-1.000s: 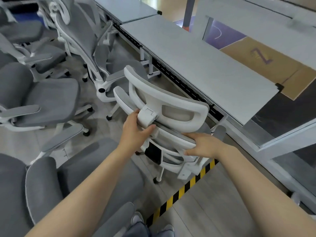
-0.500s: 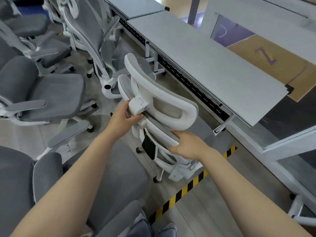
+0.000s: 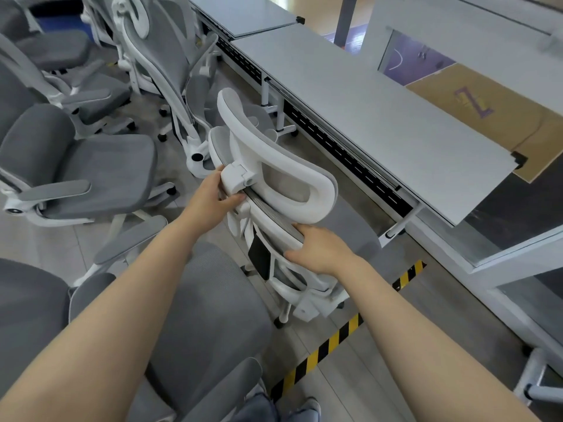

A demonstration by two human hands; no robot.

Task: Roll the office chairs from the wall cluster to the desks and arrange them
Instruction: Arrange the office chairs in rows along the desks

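Chair (image 3: 275, 190) had swung further beneath the worktop (image 3: 380, 117) edge since a second ago, so I judged it nearly parked. My left hand (image 3: 210, 197) gripped the headrest bracket, my right hand (image 3: 316, 248) gripped the backrest rim. Neighbouring chairs (image 3: 76, 166) crowded the left; floor by the striped tape (image 3: 344, 333) lay open.

Office space, seemingly still being fitted out: identical grey mesh office chairs (image 3: 76, 166) are crowding the left side, long grey desks (image 3: 380, 117) are running in a row, hazard tape (image 3: 344, 333) is crossing the floor, and beyond a glass partition (image 3: 515, 236) flattened cardboard (image 3: 487, 117) is lying.
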